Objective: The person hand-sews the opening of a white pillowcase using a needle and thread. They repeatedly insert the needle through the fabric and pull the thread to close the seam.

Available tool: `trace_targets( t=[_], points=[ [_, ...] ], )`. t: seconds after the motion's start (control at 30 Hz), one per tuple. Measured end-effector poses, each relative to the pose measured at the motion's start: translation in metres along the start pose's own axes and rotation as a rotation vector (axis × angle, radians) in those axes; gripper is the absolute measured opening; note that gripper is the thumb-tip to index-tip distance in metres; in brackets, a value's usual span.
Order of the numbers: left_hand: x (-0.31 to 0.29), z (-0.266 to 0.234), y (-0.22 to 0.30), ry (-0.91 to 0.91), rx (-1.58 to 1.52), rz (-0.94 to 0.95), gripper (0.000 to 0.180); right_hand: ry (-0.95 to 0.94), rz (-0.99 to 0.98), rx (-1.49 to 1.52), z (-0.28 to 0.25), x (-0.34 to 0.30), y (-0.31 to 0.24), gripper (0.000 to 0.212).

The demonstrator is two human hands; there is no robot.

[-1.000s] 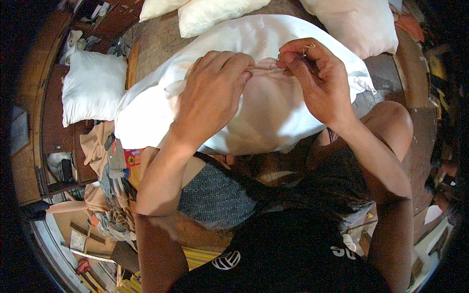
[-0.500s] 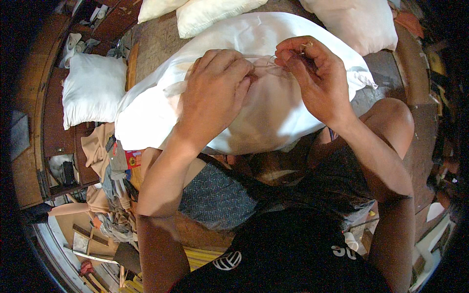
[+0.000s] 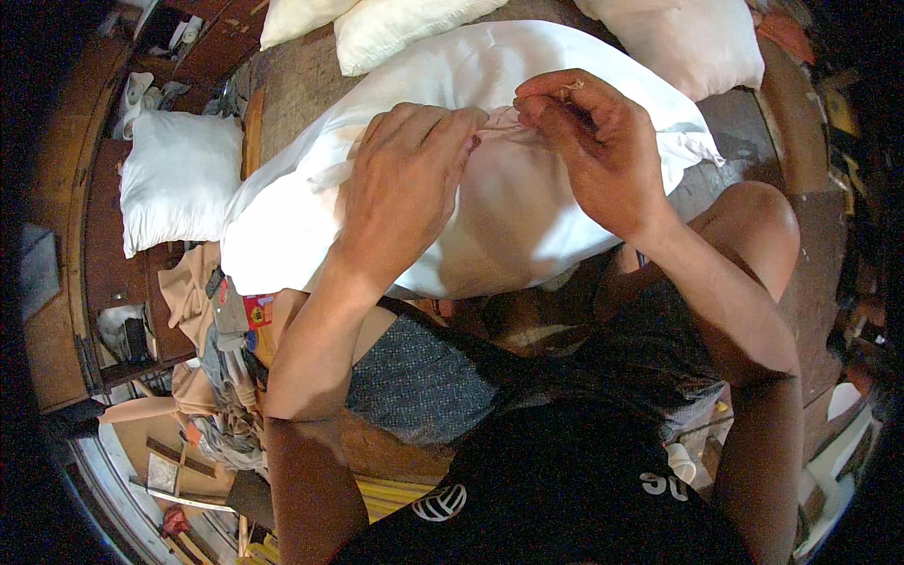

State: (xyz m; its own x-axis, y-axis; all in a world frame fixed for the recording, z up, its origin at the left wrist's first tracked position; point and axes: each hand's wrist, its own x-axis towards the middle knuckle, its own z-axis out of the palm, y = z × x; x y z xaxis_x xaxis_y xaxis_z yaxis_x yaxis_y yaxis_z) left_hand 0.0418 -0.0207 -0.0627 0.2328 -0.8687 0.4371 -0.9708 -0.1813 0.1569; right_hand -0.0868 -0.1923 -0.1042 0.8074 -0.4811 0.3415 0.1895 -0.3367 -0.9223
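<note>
A large white pillow (image 3: 508, 226) lies across my lap, its smooth cover partly in shadow. My left hand (image 3: 400, 179) rests on top of it, fingers bent and pinching a gathered edge of the cloth. Close by on the right, my right hand (image 3: 598, 141) has thumb and forefinger pressed together on a thin needle (image 3: 506, 110), whose tip is near the pinched cloth. A pale strand of thread (image 3: 572, 87) lies over a finger of that hand. The needle is small and partly hidden by the fingertips.
A smaller white pillow (image 3: 181, 179) stands at the left against a brown cabinet (image 3: 104, 202). Cream pillows (image 3: 405, 33) and another white pillow (image 3: 683, 47) lie at the far side. Crumpled clothes (image 3: 221, 395) are heaped at the lower left.
My right hand has moved slightly left, its fingertips now nearer the pinched cloth. The left hand has shifted a little, still on the pillow.
</note>
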Motion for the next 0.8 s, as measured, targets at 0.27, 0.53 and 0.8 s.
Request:
trace_targets(
  t=[0.27, 0.53, 0.8],
  points=[
    [0.0010, -0.0021, 0.0000, -0.010, -0.043, -0.030, 0.010, -0.002, -0.024, -0.005, 0.0027, -0.0004, 0.0044, 0.014],
    [0.0014, 0.0018, -0.0003, 0.048, -0.106, -0.055, 0.008, 0.003, -0.006, 0.000, 0.0001, 0.0020, 0.0062, 0.016],
    [0.0025, -0.0055, 0.0036, -0.027, -0.134, -0.107, 0.012, -0.011, 0.095, 0.177, -0.0021, 0.0054, 0.0088, 0.017]
  ],
)
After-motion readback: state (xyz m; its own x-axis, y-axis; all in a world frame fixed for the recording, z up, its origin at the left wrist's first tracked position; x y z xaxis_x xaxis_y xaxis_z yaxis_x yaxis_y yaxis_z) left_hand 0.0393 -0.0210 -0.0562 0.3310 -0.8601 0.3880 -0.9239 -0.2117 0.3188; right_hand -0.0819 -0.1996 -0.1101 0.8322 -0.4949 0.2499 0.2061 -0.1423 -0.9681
